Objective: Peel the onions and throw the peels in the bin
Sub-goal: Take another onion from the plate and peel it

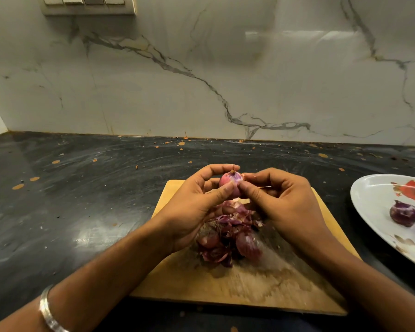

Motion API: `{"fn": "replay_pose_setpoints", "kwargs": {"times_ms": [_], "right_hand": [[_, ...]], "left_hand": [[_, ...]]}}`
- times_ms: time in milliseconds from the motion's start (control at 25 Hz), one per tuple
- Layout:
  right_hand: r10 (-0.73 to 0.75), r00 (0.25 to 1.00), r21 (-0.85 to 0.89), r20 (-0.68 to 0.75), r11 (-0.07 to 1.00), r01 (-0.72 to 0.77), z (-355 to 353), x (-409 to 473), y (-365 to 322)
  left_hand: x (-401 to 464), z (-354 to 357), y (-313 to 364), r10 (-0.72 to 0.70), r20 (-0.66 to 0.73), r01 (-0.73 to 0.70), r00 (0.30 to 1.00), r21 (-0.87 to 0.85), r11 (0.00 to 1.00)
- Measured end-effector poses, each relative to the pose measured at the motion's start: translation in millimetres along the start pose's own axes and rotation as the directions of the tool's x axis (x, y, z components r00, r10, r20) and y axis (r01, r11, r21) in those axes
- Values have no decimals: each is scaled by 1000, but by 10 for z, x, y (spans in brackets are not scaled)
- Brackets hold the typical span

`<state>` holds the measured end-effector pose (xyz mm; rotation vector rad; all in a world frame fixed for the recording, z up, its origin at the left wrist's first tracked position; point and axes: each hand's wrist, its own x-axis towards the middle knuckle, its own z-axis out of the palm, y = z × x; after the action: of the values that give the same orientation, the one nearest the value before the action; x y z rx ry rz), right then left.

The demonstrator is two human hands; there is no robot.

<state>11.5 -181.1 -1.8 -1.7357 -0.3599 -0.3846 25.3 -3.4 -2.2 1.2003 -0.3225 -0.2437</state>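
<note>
A small purple onion is held above the wooden cutting board. My left hand grips it from the left, thumb across its front. My right hand pinches its skin on the right side with thumb and fingertips. Under my hands a heap of purple onion peels lies on the board. A peeled onion sits on the white plate at the right, with part of another at the frame's edge. No bin is in view.
The board lies on a dark, speckled stone counter backed by a white marble wall. A switch panel is at the top left. The plate overhangs the right edge of the view.
</note>
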Motion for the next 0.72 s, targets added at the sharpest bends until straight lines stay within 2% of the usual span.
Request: {"fn": "replay_pose_setpoints", "kwargs": {"times_ms": [120, 400, 520, 640, 720], "right_hand": [[-43, 999, -1, 13, 999, 44, -37, -1, -6], [-126, 990, -198, -67, 974, 111, -42, -11, 16], [-113, 988, -150, -102, 984, 96, -48, -9, 16], [-72, 987, -90, -141, 994, 59, -68, 7, 24], [-75, 987, -93, -141, 994, 62, -60, 15, 33]], "left_hand": [[-8, 5, 15, 9, -8, -9, 1000, 14, 1000], [-32, 40, 11, 31, 10, -32, 999, 65, 997], [-45, 43, 19, 45, 46, -49, 998, 99, 994], [-33, 56, 14, 3, 81, -6, 997, 35, 999], [-22, 68, 11, -22, 57, 22, 998, -3, 1000]]}}
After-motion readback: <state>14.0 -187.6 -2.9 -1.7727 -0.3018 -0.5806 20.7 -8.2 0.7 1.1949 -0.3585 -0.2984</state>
